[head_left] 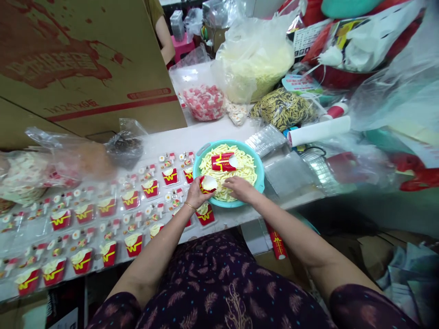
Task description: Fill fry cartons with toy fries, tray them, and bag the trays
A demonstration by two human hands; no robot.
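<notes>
My left hand [196,194] is closed around a small red fries carton [208,183], its pale inside facing up at the basin's left rim. My right hand [238,188] reaches into the light-blue basin [261,176], fingertips bent down among pale yellow fry-shaped sticks [245,160]. Whatever those fingers pinch is hidden. On top of the sticks lies a stack of red cartons [222,161] with yellow zigzag marks. Left of the basin, rows of clear trays [170,177] carry filled red cartons and tiny food-shaped pieces.
Large cardboard boxes [85,68] stand at back left. Behind the basin are a bag of red-and-white pieces [205,101], a big bag of pale sticks [257,59] and a bag of dark yellowish strands [284,107]. Stacked clear plastic trays [286,173] lie right. Another person's arm [164,39] shows behind.
</notes>
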